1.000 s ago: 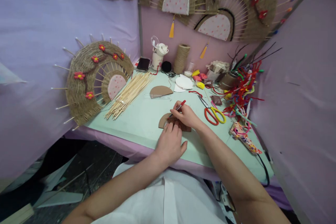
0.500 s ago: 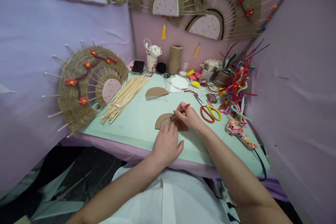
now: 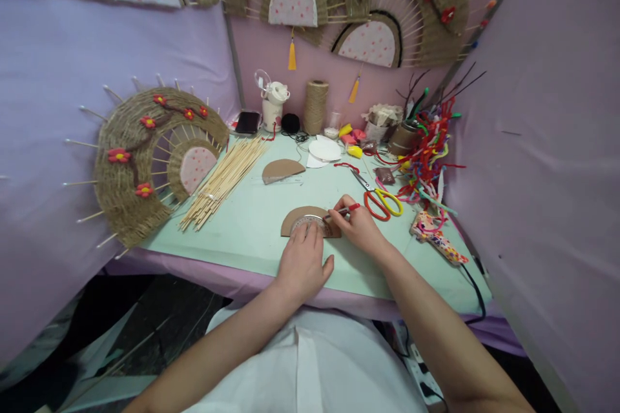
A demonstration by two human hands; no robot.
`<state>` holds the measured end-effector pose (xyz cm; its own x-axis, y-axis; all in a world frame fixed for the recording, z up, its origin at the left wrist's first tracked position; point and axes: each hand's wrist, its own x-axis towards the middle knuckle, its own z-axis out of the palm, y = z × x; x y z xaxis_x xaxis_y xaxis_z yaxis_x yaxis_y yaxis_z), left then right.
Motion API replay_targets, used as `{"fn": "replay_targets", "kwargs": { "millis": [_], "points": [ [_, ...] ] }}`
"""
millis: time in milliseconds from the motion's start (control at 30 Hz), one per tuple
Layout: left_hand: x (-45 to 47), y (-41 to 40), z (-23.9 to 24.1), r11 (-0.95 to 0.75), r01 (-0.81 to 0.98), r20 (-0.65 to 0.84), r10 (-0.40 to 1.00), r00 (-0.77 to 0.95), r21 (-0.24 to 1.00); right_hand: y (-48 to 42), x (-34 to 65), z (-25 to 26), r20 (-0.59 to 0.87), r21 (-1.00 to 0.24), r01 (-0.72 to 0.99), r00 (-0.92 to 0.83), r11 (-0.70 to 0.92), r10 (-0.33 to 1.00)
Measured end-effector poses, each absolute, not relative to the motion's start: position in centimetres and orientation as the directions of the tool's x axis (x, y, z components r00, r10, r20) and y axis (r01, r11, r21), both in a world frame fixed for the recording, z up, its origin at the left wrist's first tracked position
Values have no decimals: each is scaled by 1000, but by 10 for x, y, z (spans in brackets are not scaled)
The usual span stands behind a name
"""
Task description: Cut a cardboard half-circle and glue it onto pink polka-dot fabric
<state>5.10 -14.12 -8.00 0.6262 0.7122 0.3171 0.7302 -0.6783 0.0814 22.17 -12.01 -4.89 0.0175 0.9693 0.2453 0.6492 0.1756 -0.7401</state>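
A brown cardboard half-circle (image 3: 287, 224) lies on the table close to its front edge, straight side toward me. On it rests a clear protractor (image 3: 303, 219), its lower part covered by fingers. My left hand (image 3: 303, 264) lies flat over the protractor, fingertips pressing it and thumb out to the side. In a pinch, my right hand (image 3: 357, 227) grips a red-ended pen (image 3: 349, 208), held low and slanted. The pen's tip is at the right part of the protractor's curved edge; any mark there is too small to make out.
Red-and-yellow scissors (image 3: 380, 201) and a patterned glue gun (image 3: 438, 239) with a cord lie to the right. Bamboo sticks (image 3: 225, 181) and a twine-wrapped fan (image 3: 121, 187) are at left. Behind are another cardboard half-circle (image 3: 281, 170), a twine spool (image 3: 316, 106) and pipe cleaners (image 3: 433, 148).
My right hand has moved a little right along the protractor's curve, and the pen now lies flatter. My left hand keeps its place on the protractor. The whole view has shifted slightly.
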Motion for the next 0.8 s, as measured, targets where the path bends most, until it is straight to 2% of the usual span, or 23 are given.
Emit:
{"fn": "replay_targets", "kwargs": {
  "millis": [367, 800],
  "points": [
    [51, -141, -78, -680, 728, 300, 713, 633, 80, -154, 221, -52, 260, -655, 743, 56, 134, 964],
    [51, -142, -78, -693, 713, 316, 703, 637, 106, -176, 213, -58, 402, -470, 859, 3, 203, 916]
  ]
}}
